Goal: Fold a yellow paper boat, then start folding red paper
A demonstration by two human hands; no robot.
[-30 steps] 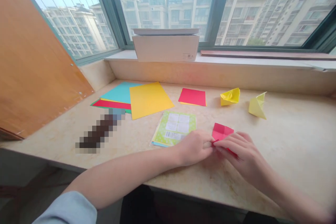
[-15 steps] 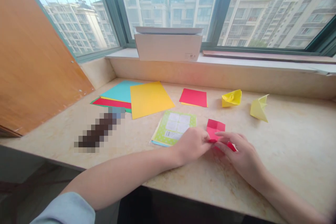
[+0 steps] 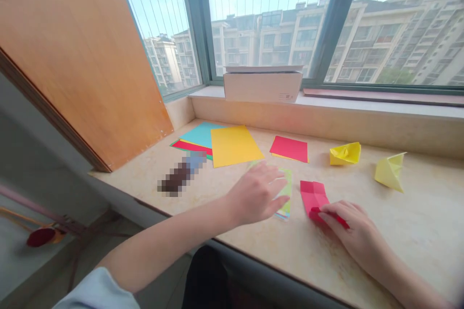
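A partly folded piece of red paper [image 3: 313, 196] lies near the front of the table, creased across its flat upper part. My right hand [image 3: 353, 227] pinches its lower edge between thumb and fingers. Left of it, my left hand [image 3: 255, 193] has its fingers stretched out and holds nothing. It hovers over or rests on the green-patterned paper packet [image 3: 287, 186], hiding most of it; whether they touch I cannot tell. Two folded paper shapes, one bright yellow [image 3: 345, 154] and one pale yellow [image 3: 388, 172], stand behind my right hand.
Large coloured sheets with a yellow sheet [image 3: 235, 147] on top lie at the back left. A red square sheet [image 3: 289, 148] covers another yellow one. A pixelated dark object [image 3: 179, 176] is at the left. A white box [image 3: 261, 87] stands on the windowsill.
My left hand has let go of the red paper and moved left over the packet, its fingers spreading. My right hand keeps hold of the paper. The view has turned left.
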